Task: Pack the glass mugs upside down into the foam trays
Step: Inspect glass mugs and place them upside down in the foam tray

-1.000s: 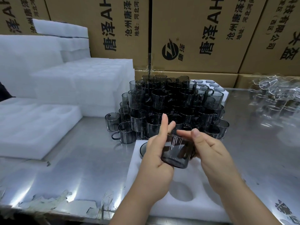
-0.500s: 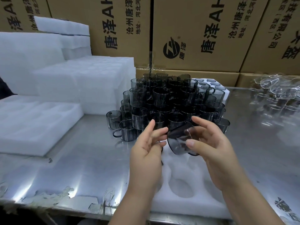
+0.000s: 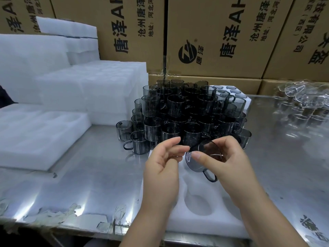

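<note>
My right hand (image 3: 226,161) grips a smoky grey glass mug (image 3: 204,157), turned bottom-up toward me with its handle pointing down and to the right. The mug hangs just above a white foam tray (image 3: 201,223) with round empty wells, lying at the table's front edge. Beside the mug, my left hand (image 3: 163,168) hovers with loosely bent fingers, holding nothing; its fingertips reach close to the mug's rim. A tall heap of the same grey mugs (image 3: 187,114) stands behind the tray.
Stacks of white foam trays (image 3: 89,86) fill the left side, with one tray (image 3: 35,138) lying flat. Clear glass mugs (image 3: 302,104) sit at the right rear. Cardboard boxes (image 3: 222,38) wall the back. Another foam tray (image 3: 247,100) holding mugs peeks out behind the heap.
The mug went from both hands into my right hand alone and was turned bottom-up, handle now pointing down. My left hand let go and stays beside it.
</note>
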